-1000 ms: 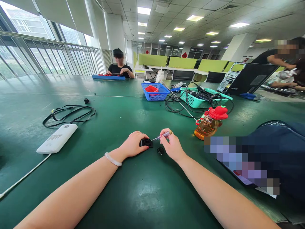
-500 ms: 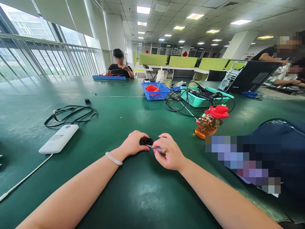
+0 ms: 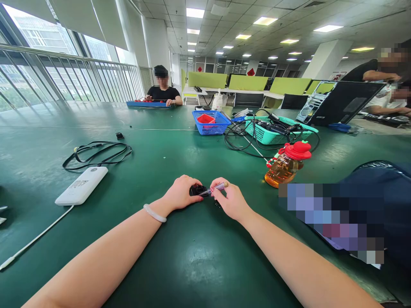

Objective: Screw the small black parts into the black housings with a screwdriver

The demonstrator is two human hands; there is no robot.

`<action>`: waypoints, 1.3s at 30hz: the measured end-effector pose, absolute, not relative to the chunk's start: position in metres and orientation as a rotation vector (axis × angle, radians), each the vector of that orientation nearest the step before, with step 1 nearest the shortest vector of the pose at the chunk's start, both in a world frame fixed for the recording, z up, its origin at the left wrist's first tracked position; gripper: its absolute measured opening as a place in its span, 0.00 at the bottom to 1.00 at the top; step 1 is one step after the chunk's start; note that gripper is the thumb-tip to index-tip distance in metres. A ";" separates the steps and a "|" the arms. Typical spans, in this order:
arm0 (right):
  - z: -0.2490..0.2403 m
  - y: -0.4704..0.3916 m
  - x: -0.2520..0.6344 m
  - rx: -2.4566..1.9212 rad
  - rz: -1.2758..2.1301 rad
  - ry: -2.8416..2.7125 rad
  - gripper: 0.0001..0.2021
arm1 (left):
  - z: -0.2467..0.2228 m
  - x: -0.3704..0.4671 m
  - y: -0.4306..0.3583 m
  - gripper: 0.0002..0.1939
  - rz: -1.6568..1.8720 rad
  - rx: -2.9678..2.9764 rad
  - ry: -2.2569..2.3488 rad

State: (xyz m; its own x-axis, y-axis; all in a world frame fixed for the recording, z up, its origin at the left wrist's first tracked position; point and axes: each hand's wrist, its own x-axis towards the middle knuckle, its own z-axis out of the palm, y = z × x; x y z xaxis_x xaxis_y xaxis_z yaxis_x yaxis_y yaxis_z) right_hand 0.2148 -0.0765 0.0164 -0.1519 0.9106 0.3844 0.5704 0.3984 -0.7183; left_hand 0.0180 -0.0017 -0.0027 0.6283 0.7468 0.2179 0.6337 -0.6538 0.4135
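Note:
Near the middle of the green table (image 3: 154, 167), my left hand (image 3: 182, 193) holds a small black object (image 3: 197, 190) between thumb and fingers. My right hand (image 3: 229, 199) pinches a slim screwdriver-like tool (image 3: 220, 187) with a clear purplish handle. The tool lies slanted, its metal tip reaching to the black object close by my left thumb. Whether the tip touches it is too small to tell. A few tiny dark bits (image 3: 218, 205) show on the table beneath my right hand.
A white power bank (image 3: 81, 186) and coiled black cable (image 3: 96, 156) lie left. Ahead stand a blue basket (image 3: 211, 128) and a green basket (image 3: 266, 136) with cables. A red-lidded bottle (image 3: 284, 169) and dark cloth (image 3: 362, 184) are right. A person (image 3: 163, 92) sits across.
The tool in my right hand has turned flatter, its handle end moving slightly up and right, and the fingers have shifted along it. The person across has lowered a hand to the blue tray.

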 end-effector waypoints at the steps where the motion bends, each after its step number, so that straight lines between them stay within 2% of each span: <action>1: 0.017 -0.077 0.216 -1.271 0.509 -1.813 0.07 | -0.003 0.018 -0.002 0.19 0.539 2.557 1.114; 8: 0.018 -0.081 0.216 -1.204 0.144 -1.881 0.05 | -0.004 0.018 -0.002 0.20 0.544 2.564 1.125; 18: 0.016 -0.076 0.218 -1.318 0.272 -1.864 0.06 | -0.002 0.017 -0.004 0.21 0.645 2.408 1.138; 24: 0.017 -0.075 0.218 -1.314 0.375 -1.856 0.06 | 0.001 0.019 -0.006 0.15 0.775 2.376 1.158; 31: 0.005 -0.060 0.231 -1.099 0.578 -1.320 0.10 | -0.002 0.017 -0.002 0.18 0.867 2.433 1.321; 35: 0.000 -0.045 0.248 -1.170 0.569 -1.003 0.11 | -0.012 0.012 0.003 0.20 0.744 2.456 1.536; 39: -0.001 -0.037 0.255 -1.339 0.547 -1.044 0.10 | -0.017 0.010 0.003 0.18 0.620 2.527 1.652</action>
